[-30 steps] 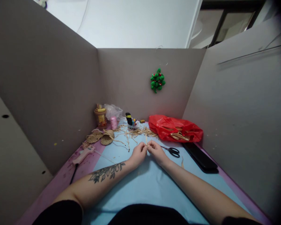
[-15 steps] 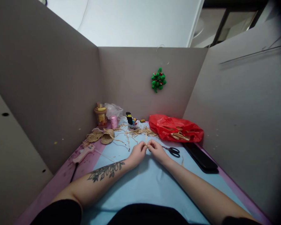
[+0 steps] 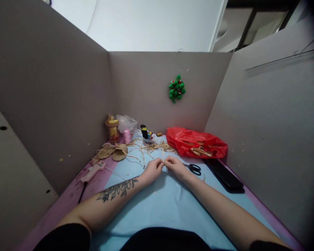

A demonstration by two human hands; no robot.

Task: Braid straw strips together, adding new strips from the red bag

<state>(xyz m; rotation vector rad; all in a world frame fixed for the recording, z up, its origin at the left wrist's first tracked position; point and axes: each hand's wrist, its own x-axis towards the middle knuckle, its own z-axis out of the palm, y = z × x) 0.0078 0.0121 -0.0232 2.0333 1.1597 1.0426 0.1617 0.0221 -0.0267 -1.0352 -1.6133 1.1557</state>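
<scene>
My left hand and my right hand meet over the middle of the blue cloth. Both sets of fingers are pinched round a thin straw strip, whose free end sticks up between them. Most of the strip near the fingertips is hidden. Behind my hands lies a loose pile of straw pieces. Black-handled scissors rest just right of my right hand, their blades pointing toward it.
A red plastic bag holding straw lies at the back right, beside a black case. On the left are a pink glue gun, woven pieces, pink thread and a lidded cup. Grey panels surround the table.
Both hands keep their pinch on the strip and have barely moved. The view has shifted very slightly.
</scene>
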